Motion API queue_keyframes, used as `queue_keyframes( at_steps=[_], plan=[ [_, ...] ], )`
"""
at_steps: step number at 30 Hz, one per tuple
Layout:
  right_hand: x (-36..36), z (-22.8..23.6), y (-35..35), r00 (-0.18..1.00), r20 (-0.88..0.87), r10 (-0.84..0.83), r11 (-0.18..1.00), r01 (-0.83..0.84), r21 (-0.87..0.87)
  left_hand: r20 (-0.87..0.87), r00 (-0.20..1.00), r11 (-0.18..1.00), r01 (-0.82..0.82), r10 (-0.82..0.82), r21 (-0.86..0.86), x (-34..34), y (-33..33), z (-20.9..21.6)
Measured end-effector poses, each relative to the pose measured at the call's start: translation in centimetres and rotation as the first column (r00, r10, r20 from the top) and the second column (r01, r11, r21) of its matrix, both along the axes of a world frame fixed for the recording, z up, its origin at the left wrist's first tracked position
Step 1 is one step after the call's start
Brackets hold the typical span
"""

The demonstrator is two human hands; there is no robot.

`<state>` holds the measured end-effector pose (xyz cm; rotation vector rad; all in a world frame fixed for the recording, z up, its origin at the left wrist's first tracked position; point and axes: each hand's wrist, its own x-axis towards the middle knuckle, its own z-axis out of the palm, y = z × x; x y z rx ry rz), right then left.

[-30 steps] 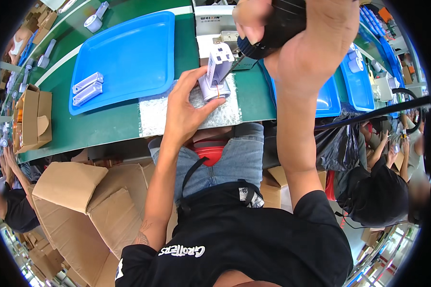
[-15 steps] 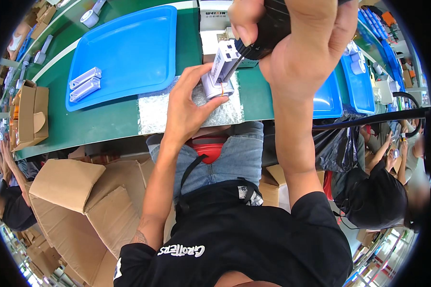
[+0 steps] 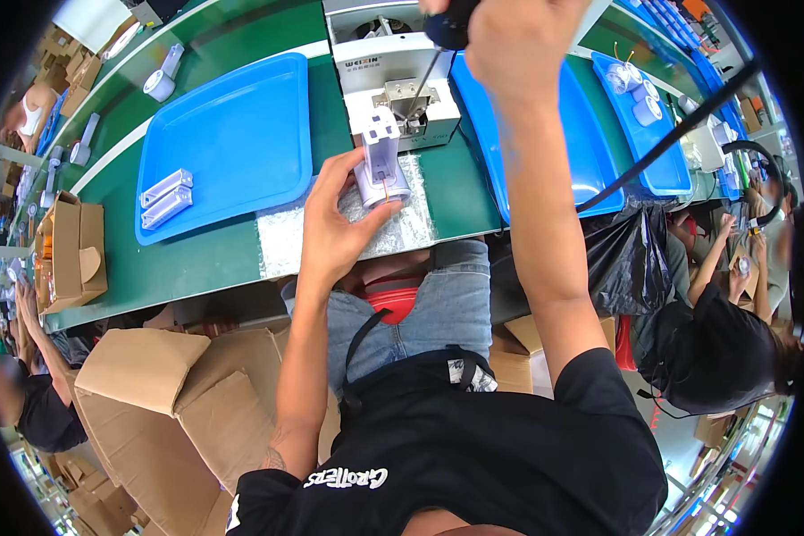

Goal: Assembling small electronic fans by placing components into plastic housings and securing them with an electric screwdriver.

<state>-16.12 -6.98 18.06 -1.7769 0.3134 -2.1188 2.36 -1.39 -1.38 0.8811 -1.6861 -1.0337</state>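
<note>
On the left, two small white frames [image 3: 166, 198] lie side by side in a blue tray [image 3: 223, 112]. Next comes the left hand [image 3: 335, 219], curled around the round foot of the white part [image 3: 381, 159], with the thumb on the near side. So this hand is the nearer one, and it touches. The white part stands on the shiny mat [image 3: 281, 237], in front of the body. Its long way runs up from its foot, and its tall end points up and away from the body, toward the grey machine [image 3: 366, 89]. On the right, higher and well apart from it, the right hand [image 3: 520, 45] is closed around a black screwdriver [image 3: 451, 27]. Its thin rod slants down and left, to the machine's metal front; I cannot tell if it touches.
</note>
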Motion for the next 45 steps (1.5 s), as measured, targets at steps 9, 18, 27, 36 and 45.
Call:
queue_keyframes(
  at_steps=[9, 18, 27, 36, 45],
  plan=[
    [0.3, -0.5, 0.3, 1.0, 0.007, 0.026, 0.994, -0.026, 0.105, -0.024, 1.0, 0.999, 0.013, -0.012, 0.031, 0.0, 0.0, 0.0],
    [2.7, 0.3, 6.5, 0.993, 0.089, -0.08, 0.952, 0.05, 0.302, 0.02, 0.999, 0.999, -0.04, 0.04, 0.001, 0.0, 0.0, 0.1],
    [3.6, -2.2, 5.0, 0.995, 0.051, 0.083, 0.965, -0.093, 0.246, -0.013, 0.999, 1.0, -0.03, 0.03, 0.002, -0.2, 0.1, 0.3],
    [3.9, -2.5, 5.0, 0.998, 0.037, 0.06, 0.956, -0.068, 0.285, -0.001, 0.999, 0.999, -0.048, 0.048, -0.009, -0.2, 0.1, 0.5],
    [4.1, -2.5, 5.4, 0.993, 0.047, 0.105, 0.934, -0.115, 0.339, -0.025, 0.999, 0.999, -0.047, 0.047, 0.01, 0.0, 0.0, 0.3]
  ],
)
